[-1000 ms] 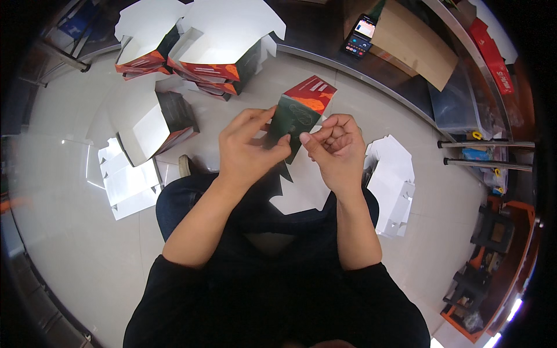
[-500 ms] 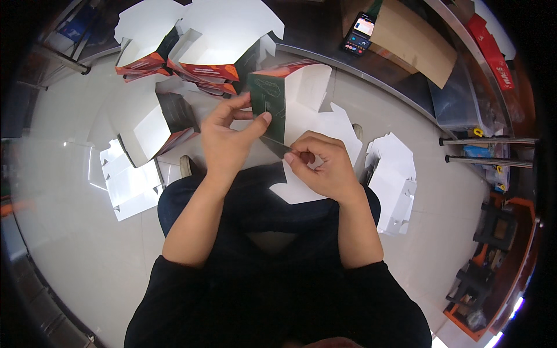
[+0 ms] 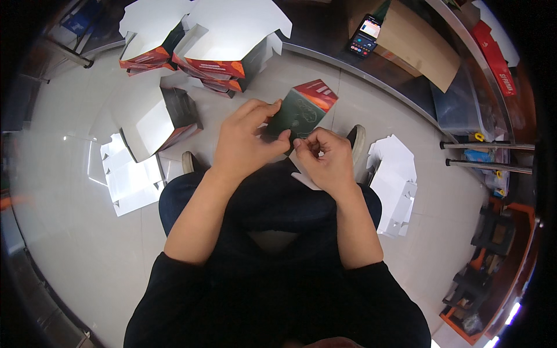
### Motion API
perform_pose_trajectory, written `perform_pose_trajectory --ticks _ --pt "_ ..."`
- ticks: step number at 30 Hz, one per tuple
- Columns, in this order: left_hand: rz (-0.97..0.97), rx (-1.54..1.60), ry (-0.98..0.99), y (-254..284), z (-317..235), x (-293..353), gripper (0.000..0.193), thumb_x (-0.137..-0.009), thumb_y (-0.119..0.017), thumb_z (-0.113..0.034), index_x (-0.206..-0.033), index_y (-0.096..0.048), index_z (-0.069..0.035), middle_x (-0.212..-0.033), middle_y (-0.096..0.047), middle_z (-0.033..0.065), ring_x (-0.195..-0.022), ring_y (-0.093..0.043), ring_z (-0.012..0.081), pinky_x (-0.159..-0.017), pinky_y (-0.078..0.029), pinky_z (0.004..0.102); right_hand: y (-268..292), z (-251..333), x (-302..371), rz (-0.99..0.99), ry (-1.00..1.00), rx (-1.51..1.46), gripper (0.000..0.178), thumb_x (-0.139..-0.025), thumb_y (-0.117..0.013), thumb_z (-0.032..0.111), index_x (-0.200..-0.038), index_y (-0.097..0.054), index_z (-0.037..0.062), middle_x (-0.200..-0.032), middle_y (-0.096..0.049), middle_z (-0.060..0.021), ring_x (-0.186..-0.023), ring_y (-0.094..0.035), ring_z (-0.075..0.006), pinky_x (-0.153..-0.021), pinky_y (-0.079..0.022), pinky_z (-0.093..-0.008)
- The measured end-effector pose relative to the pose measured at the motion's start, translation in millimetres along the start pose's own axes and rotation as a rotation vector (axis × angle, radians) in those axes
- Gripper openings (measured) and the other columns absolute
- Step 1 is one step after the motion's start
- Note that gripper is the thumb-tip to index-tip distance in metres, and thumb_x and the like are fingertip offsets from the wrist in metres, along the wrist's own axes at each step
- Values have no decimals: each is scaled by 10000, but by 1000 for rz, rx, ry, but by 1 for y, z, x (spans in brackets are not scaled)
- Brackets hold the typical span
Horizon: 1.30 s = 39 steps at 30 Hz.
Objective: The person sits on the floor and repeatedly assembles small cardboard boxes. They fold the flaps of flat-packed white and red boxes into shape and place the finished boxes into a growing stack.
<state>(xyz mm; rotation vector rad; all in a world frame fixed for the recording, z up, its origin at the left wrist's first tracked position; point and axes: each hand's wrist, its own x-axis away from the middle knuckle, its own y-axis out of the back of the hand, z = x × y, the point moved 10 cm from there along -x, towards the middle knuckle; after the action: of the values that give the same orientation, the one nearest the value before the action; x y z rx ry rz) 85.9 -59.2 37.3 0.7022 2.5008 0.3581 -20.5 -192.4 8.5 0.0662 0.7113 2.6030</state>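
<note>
A cardboard box point(image 3: 299, 116) with a dark green side and a red-orange printed side is held above my lap, tilted. My left hand point(image 3: 246, 139) grips its left edge, thumb on the green face and fingers along the upper corner. At the box's lower corner, my right hand point(image 3: 328, 159) is closed in a pinch, thumb against curled fingers, on the edge of the green panel. A small white flap point(image 3: 306, 181) shows beneath the right hand. The box's inside and most of its other flaps are turned out of sight.
Part-folded boxes point(image 3: 229, 43) with white insides stand stacked at the far left, and another open box point(image 3: 152, 127) sits nearer. Flat white cardboard blanks point(image 3: 129, 188) lie on the left, with more blanks point(image 3: 395, 180) right. A phone point(image 3: 365, 36) rests on the far steel shelf.
The box has been turned and tilted, so its white inside and wide flaps have swung from view and the red-orange side shows. Both hands have come closer together.
</note>
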Motion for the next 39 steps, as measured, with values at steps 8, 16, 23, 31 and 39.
perform_pose_trajectory --ticks 8,16,23,31,39 --pt "-172 1 -151 10 -14 8 471 -705 -815 -124 -1145 -675 -36 -1020 -655 128 -883 -675 293 -746 -575 354 12 2 0 -48 -66 -427 580 -916 -688 75 -1386 -358 -2 -1301 -534 -210 -692 -696 -226 -548 -545 -277" --pt "-325 113 -446 47 -93 38 497 -768 -741 -211 -1244 -639 -110 -1240 -595 111 -1085 -605 308 -951 -505 448 15 3 15 -121 86 -1118 580 -1025 -419 534 -1306 -521 37 -1252 -594 -169 -1093 -619 -360 -951 -496 -463" --pt "-413 467 -830 66 -159 98 313 -876 -611 -209 -1148 -618 -54 -1162 -586 109 -1012 -603 300 -922 -506 466 -26 27 23 -59 390 -385 409 -1000 -610 315 -1218 -583 -30 -1215 -617 -160 -1075 -602 -255 -979 -462 -396" --pt "-483 577 -934 91 -171 120 208 -847 -596 -196 -920 -608 -1 -1077 -571 136 -865 -583 281 -692 -480 381 -179 146 -4 251 907 336 210 -853 -738 145 -1023 -698 27 -1176 -645 -193 -1034 -617 -352 -924 -464 -424" --pt "-547 617 -855 113 -155 111 189 -832 -630 -201 -797 -607 -17 -1104 -560 161 -839 -582 284 -642 -497 388 -326 124 -54 398 968 1022 410 -847 -742 440 -1080 -727 104 -1376 -578 -110 -1387 -336 -456 -1145 -235 -572"
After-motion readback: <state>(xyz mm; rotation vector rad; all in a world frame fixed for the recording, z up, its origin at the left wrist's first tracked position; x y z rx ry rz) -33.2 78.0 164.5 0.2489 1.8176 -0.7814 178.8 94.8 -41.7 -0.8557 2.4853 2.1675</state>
